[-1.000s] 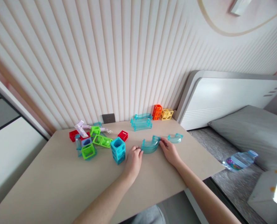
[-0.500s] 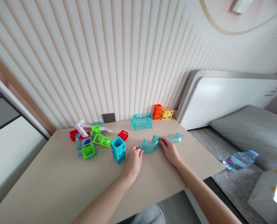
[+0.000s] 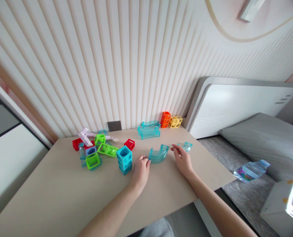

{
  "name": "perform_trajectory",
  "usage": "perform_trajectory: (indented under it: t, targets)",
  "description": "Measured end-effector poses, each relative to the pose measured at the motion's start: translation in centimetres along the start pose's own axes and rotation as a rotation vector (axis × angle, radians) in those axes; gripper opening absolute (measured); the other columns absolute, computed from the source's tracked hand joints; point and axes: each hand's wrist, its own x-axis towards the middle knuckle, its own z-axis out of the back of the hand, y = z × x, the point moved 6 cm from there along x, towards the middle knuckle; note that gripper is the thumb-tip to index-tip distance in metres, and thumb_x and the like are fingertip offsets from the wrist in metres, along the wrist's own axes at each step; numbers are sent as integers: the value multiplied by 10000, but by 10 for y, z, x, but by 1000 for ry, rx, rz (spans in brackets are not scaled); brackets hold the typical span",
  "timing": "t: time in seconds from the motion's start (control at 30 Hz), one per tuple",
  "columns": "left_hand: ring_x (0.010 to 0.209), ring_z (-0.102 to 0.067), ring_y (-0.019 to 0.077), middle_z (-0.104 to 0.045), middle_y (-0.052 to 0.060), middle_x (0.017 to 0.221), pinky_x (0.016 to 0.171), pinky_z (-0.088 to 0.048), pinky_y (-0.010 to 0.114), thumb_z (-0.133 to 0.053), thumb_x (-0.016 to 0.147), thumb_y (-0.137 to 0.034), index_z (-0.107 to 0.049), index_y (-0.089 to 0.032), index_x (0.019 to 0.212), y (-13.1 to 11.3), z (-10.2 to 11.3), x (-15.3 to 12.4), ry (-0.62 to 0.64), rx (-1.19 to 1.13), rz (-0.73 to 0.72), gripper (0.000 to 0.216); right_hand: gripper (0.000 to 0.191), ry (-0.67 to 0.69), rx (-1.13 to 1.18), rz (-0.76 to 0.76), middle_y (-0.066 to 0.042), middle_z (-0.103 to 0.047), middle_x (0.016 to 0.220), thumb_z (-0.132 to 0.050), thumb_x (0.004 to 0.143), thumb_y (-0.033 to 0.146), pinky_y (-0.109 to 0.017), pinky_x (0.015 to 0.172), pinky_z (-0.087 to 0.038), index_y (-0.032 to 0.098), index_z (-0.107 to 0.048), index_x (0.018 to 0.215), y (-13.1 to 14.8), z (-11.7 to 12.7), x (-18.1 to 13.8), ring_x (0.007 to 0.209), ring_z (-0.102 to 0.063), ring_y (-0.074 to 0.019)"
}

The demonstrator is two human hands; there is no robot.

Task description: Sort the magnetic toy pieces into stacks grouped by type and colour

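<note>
A curved translucent teal track piece (image 3: 158,156) rests on the table in front of me. My left hand (image 3: 141,168) pinches its left end between thumb and fingers. Just off the piece's right end, my right hand (image 3: 182,158) has its fingers apart and holds nothing. Behind those fingers lies a second curved teal track piece (image 3: 187,146), partly covered by the hand. To the left of my left hand stands a teal tower of cube blocks (image 3: 124,160), upright, with a round hole in its top.
A red block (image 3: 129,144) lies behind the tower. Mixed green, red, blue and lilac pieces (image 3: 92,160) are heaped at left. Straight teal tracks (image 3: 148,132), an orange block (image 3: 165,119) and a yellow block (image 3: 175,122) stand near the wall. A bottle (image 3: 251,171) lies right of the table.
My right hand has let go of the curved track's right end and moved slightly right, toward the second curved piece. My left hand stays on the left end.
</note>
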Motion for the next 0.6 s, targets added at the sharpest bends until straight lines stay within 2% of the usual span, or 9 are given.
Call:
perform_trajectory:
  t: [0.1, 0.17, 0.2, 0.3, 0.43, 0.6]
  targets:
    - [857, -688, 222, -674, 86, 941, 815, -558, 369, -557, 907, -94, -691, -154, 848, 0, 0, 0, -7, -6, -4, 158, 329, -40, -102, 122, -115, -750, 1015, -462, 948, 405, -402, 837, -546, 189, -667, 1086, 21, 15, 22, 932, -701, -261]
    - [853, -688, 217, -673, 81, 934, 810, -561, 363, -549, 908, -93, -688, -157, 834, 0, 1, 0, -10, -12, -10, 170, 280, 30, -242, 273, -99, -736, 1066, -473, 954, 366, -416, 899, -524, 213, -679, 1067, 43, 15, 46, 990, -682, -261]
    - [859, -688, 218, -672, 81, 936, 812, -561, 362, -544, 909, -92, -686, -157, 833, -1, 1, 0, -13, -15, -12, 173, 264, 117, -330, 370, -96, -729, 1088, -492, 952, 353, -434, 943, -503, 218, -680, 1080, 54, 9, 59, 1047, -662, -271]
    - [889, -684, 221, -670, 86, 948, 829, -559, 367, -534, 910, -91, -681, -152, 842, -1, 0, 0, -27, -21, -18, 173, 311, 404, -597, 597, -114, -666, 1253, -533, 957, 319, -439, 1025, -454, 207, -629, 1231, 79, -22, 92, 1180, -599, -273]
    - [883, -680, 214, -669, 76, 935, 834, -560, 370, -528, 908, -89, -667, -164, 814, -1, 0, 0, -50, -19, -21, 184, 460, 597, -677, 664, -125, -644, 1298, -696, 864, 302, -424, 1043, -438, 211, -602, 1305, 94, -68, 125, 1217, -582, -290]
    - [865, -678, 210, -669, 67, 911, 824, -565, 366, -540, 903, -97, -654, -171, 791, 2, -1, 0, -66, -11, -18, 175, 696, 787, -762, 681, -159, -611, 1348, -805, 759, 324, -431, 1049, -418, 191, -535, 1386, 99, -110, 142, 1254, -560, -325]
